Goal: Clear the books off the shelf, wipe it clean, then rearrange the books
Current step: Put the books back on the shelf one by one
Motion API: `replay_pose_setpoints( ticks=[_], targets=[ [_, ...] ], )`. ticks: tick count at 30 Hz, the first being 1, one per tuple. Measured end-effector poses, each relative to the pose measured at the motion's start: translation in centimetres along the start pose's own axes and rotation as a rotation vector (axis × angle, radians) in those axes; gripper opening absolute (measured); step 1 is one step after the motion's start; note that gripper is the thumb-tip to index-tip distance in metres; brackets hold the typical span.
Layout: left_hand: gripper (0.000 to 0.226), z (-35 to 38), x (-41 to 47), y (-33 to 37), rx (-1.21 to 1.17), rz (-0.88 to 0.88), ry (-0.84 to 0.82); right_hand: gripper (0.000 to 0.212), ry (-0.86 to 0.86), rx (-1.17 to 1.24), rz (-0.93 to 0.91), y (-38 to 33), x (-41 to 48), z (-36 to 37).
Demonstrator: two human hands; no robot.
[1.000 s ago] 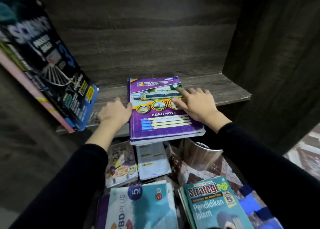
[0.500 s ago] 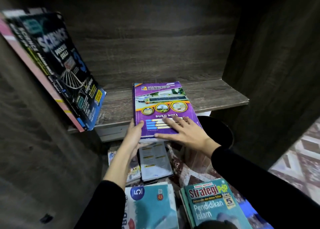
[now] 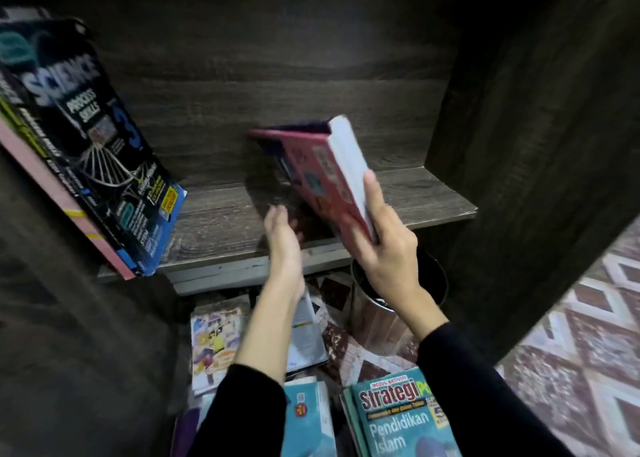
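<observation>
A dark grey-brown wood-grain cabinet fills most of the frame. Its back panel [image 3: 277, 58] spans the upper centre. A tall side panel [image 3: 536, 145] stands at the right, and another side wall [image 3: 52, 335] lies in shadow at the lower left. A shelf board [image 3: 221, 221] of the same grain crosses the middle, with a pale front edge. Below it, right of centre, stands a round open-topped bin [image 3: 438, 285]. The floor [image 3: 581, 352] at lower right has a diamond pattern in maroon, brown and white. The light is dim.
</observation>
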State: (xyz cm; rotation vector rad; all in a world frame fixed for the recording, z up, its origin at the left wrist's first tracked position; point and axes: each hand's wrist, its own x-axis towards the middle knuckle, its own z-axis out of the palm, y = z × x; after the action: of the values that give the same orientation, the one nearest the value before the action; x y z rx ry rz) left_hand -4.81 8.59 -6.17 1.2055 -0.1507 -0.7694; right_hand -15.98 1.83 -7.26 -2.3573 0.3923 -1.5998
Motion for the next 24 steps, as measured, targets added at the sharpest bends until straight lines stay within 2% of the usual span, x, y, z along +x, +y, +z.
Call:
replay_pose_setpoints(
  ticks=[2,3,5,7,10,13,16,20,24],
  targets=[
    [0.06,1.7,-0.2,-1.8,-0.104,-0.23,-0.093,0.066,0.121,0.065,0.074,-1.0,0.5,-0.7],
    [0.064,2.5,-0.7,-2.1,-0.197,-0.291,-0.136,0.066,0.17,0.107,0.101,-1.7,0.8,-1.3],
    [0.062,3.8,-0.9,-2.5,-0.358,-0.28,-0.134,0.065,0.232,0.209,0.209,-2.7,1.0,-2.2],
    [0.059,4.4,-0.1,-3.1,-0.399,-0.181,-0.027,0.068,0.304,0.333,0.402,-3.5,0.8,-2.8],
    [0.055,4.4,0.3,-3.4,-0.262,0.084,0.204,0.068,0.462,0.449,0.618,-4.0,-0.1,-2.4],
    [0.052,3.7,0.3,-3.4,-0.105,0.284,0.306,0.068,0.57,0.457,0.77,-3.6,-1.2,-1.0],
    [0.055,2.5,1.1,-4.1,0.109,0.261,0.34,0.066,0.625,0.476,0.967,-2.5,-3.0,0.8],
    [0.063,0.6,1.8,-5.9,0.469,0.195,0.231,0.059,0.773,0.512,1.247,-1.9,-6.0,2.3],
    [0.058,-0.8,3.2,-6.1,0.421,0.146,0.087,0.063,0.896,0.586,1.355,-2.5,-5.0,3.3]
  ],
)
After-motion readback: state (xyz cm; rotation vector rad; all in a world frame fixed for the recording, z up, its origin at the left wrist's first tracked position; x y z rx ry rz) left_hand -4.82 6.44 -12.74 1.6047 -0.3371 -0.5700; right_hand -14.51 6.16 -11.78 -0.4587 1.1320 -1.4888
